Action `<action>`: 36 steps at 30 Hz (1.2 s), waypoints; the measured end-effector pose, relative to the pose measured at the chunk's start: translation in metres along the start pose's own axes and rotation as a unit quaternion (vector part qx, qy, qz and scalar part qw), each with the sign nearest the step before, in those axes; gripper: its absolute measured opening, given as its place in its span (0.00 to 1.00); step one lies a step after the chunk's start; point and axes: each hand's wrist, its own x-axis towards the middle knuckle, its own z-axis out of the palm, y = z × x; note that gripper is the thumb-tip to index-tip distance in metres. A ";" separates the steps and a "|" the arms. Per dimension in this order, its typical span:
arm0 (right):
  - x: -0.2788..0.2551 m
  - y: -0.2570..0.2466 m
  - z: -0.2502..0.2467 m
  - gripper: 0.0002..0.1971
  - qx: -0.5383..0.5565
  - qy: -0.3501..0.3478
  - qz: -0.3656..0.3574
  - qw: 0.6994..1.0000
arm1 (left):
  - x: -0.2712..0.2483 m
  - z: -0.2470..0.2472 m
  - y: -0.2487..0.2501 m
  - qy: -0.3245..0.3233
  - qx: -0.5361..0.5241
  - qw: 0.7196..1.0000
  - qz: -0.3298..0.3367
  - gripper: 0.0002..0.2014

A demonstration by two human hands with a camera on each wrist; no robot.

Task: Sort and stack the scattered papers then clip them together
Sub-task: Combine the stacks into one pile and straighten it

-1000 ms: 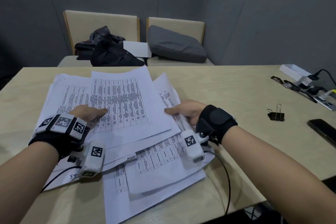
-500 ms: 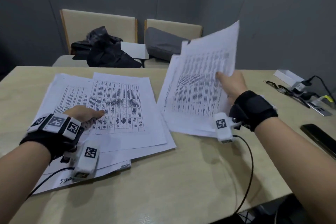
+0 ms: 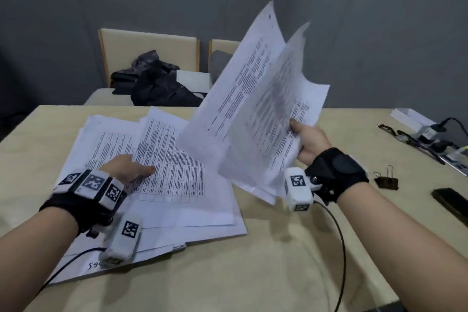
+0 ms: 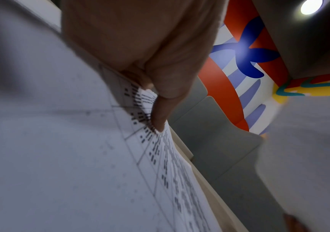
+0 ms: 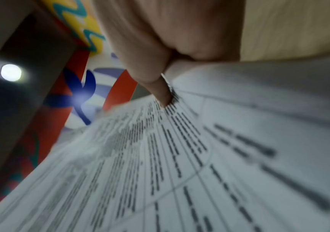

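Loose sheets: light, floppy, slick on one another, so you pinch them at an edge and support the span or they fan and slide. Your right hand (image 3: 310, 143) clamps a raised bundle of papers (image 3: 255, 109) by its lower right edge, thumb on the printed face, well above the table (image 3: 253, 273); the sheets already splay at the top. Your left hand (image 3: 126, 170) lies flat, fingers straight, pressing the pile of papers (image 3: 177, 185) on the table's left half. Fingers under the bundle are hidden, probably curled. The binder clip (image 3: 386, 180) sits untouched beside your right wrist.
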 end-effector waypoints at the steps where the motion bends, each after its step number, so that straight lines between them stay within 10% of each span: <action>1: -0.002 0.006 0.002 0.15 -0.044 -0.006 0.014 0.999 | -0.003 -0.001 0.002 -0.001 -0.004 1.000 0.007 0.15; 8: -0.007 0.062 0.027 0.19 -0.266 -0.019 0.076 0.961 | -0.008 0.020 0.021 -0.102 -0.190 0.976 0.022 0.37; 14: -0.009 0.068 0.040 0.14 -0.287 -0.087 0.052 0.953 | -0.027 0.030 0.052 -0.066 -0.166 0.975 0.129 0.07; 20: 0.000 0.022 0.019 0.21 -0.095 -0.111 0.107 0.983 | -0.042 0.011 0.077 -0.031 -0.336 0.891 0.305 0.12; 28: -0.041 -0.080 0.043 0.12 -0.098 -0.101 -0.269 0.953 | -0.043 -0.013 0.118 0.036 -0.386 0.827 0.406 0.16; 36: -0.020 -0.042 0.019 0.21 -0.126 -0.115 -0.184 0.968 | -0.039 0.028 0.123 0.134 -0.350 0.828 0.416 0.20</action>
